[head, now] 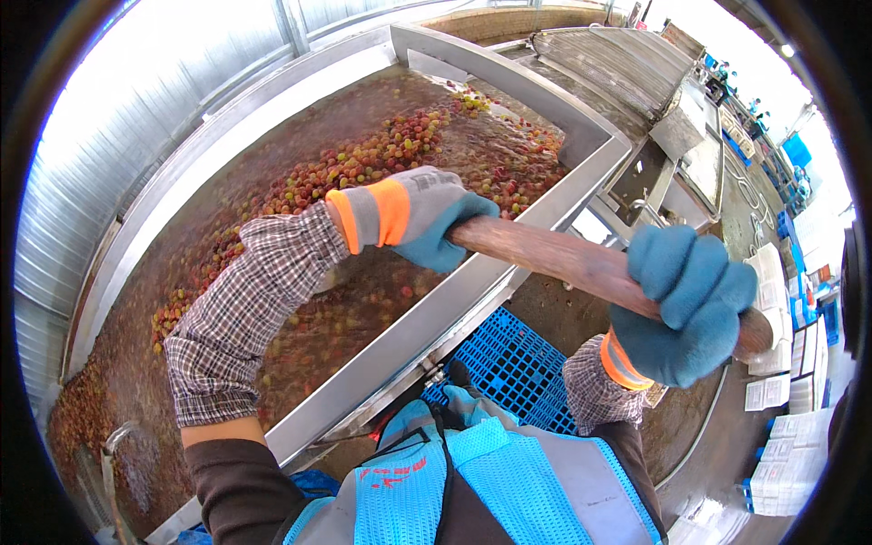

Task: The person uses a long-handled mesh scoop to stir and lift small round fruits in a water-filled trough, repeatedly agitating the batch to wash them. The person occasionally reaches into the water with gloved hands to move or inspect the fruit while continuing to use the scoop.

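A thick wooden handle runs across the near rim of a metal tank. My left hand, in a grey and teal work glove with an orange cuff, grips it over the tank. Near its butt end, my right hand is wrapped around it outside the tank, in a matching glove. The handle's far end is hidden behind my left hand and sleeve. Below, many small round red and yellow-green fruits float in murky brown water. The tank's metal rim passes between my body and the water.
A blue plastic pallet lies at my feet. At the lower left, a bent pipe stands by churning water. A corrugated metal wall borders the tank. Stacked white crates stand right, and several people work in the distance.
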A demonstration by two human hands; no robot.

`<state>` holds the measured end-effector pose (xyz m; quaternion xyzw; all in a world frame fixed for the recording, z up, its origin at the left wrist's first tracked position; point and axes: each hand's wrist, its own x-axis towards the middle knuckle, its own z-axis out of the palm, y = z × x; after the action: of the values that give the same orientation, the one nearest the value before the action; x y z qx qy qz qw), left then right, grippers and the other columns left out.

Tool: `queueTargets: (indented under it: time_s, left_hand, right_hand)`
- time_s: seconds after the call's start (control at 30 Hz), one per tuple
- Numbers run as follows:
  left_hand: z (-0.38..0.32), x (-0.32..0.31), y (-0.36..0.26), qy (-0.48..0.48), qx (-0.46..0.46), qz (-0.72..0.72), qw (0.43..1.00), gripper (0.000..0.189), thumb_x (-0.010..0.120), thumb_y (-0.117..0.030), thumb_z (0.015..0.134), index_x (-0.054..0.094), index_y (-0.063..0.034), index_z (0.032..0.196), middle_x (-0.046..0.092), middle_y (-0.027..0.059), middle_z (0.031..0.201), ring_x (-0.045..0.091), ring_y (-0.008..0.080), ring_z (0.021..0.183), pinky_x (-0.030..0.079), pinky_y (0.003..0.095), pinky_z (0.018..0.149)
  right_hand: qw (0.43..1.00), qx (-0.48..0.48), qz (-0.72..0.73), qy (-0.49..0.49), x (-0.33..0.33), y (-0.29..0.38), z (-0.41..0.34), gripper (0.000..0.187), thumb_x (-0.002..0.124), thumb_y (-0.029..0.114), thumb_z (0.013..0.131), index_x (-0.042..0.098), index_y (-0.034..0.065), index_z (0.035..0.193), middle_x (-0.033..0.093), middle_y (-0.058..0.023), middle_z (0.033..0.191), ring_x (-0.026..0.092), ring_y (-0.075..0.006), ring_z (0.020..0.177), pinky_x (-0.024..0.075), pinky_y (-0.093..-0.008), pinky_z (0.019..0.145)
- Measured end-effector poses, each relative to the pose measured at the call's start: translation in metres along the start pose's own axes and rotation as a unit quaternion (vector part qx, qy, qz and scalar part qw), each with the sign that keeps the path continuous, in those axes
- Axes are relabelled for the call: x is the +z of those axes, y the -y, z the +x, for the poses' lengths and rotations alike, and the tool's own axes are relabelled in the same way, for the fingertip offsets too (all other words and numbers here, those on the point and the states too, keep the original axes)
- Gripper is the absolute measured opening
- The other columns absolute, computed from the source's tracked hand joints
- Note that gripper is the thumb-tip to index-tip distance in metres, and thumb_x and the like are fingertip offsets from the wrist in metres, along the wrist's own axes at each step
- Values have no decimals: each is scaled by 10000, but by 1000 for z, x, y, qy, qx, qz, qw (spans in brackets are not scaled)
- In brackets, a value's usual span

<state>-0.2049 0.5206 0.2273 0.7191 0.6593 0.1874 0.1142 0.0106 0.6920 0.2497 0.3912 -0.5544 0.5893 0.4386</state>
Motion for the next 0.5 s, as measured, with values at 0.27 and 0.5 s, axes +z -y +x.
queueTargets:
  time_s: [0.27, 0.5]
  left_hand:
    - [-2, -42, 12, -3, -55, 133, 990, 451, 709, -238, 633, 681, -72, 1051, 693, 155, 839, 675, 327, 784, 544, 444, 770]
    - [-37, -82, -23, -36, -82, 314, 945, 419, 730, -159, 605, 618, -151, 1008, 673, 73, 811, 651, 300, 760, 507, 433, 786]
  right_hand:
    - [997, -46, 15, -57, 10, -20, -11, 192, 682, 157, 930, 513, 85, 874, 561, -82, 754, 525, -240, 663, 454, -482, 688]
    - [994, -4, 0, -109, 23, -14, -43, 115, 627, 152, 948, 532, 162, 883, 531, -19, 847, 609, -311, 1044, 433, -609, 993]
